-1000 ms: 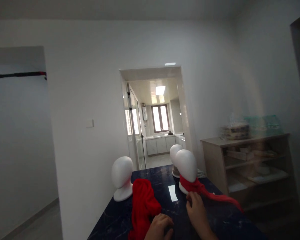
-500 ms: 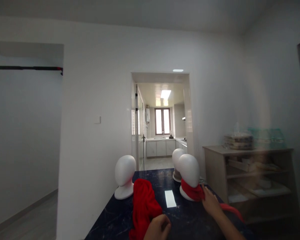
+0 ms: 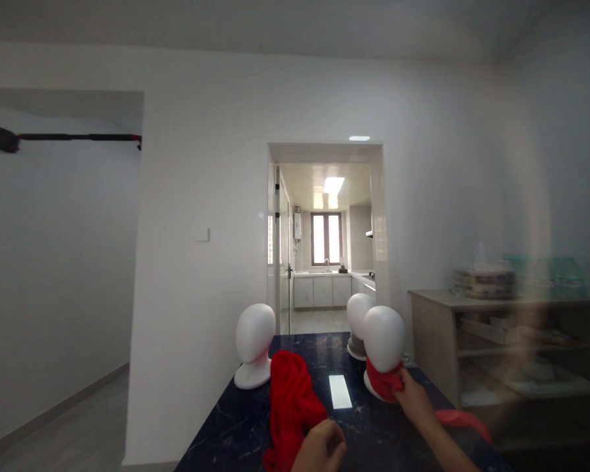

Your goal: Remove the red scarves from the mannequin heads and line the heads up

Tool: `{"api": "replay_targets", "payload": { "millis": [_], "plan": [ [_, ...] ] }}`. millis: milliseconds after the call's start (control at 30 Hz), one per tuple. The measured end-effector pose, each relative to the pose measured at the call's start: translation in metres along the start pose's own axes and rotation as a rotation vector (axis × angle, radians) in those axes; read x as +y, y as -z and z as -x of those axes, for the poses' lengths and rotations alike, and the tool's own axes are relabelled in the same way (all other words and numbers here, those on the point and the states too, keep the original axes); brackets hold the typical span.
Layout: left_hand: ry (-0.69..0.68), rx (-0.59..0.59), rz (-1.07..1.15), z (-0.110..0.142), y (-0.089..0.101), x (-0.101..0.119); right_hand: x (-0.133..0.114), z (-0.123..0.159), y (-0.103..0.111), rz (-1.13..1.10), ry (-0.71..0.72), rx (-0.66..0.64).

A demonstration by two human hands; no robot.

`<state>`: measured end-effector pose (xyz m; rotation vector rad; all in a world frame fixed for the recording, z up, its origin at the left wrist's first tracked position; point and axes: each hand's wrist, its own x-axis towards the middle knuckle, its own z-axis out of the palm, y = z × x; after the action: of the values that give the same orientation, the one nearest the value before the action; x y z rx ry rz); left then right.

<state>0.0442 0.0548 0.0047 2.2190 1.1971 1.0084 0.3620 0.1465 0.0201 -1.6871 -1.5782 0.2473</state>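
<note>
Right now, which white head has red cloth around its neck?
The front head on the right, by the right hand. The left head shows a bare neck; the rear head, a grey-brown one.

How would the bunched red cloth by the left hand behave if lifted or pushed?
The red cloth would probably hang limp, since it lies in soft, rumpled folds. It seems unlikely to roll, being an irregular heap on the dark table.

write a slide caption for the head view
Right hand on a red scarf round a white mannequin head, left hand by bunched red cloth.
</note>
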Motion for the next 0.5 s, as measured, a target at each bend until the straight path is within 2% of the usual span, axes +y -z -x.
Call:
{"api": "replay_targets", "payload": {
  "millis": [200, 333, 433, 500],
  "plan": [
    [0.002, 0.005, 0.018, 0.007, 0.005, 0.008, -0.031, 0.038, -0.006, -0.042, 0.01, 0.043],
    [-0.117, -0.008, 0.095, 0.007, 0.006, 0.021, -0.058, 0.074, -0.012, -0.137, 0.023, 0.054],
    [-0.256, -0.071, 0.183, 0.001, -0.005, 0.035, -0.075, 0.095, -0.013, -0.234, 0.032, 0.02],
    [-0.235, -0.071, 0.239, -0.004, -0.018, 0.044, -0.083, 0.104, -0.012, -0.277, 0.033, -0.02]
  ]
}}
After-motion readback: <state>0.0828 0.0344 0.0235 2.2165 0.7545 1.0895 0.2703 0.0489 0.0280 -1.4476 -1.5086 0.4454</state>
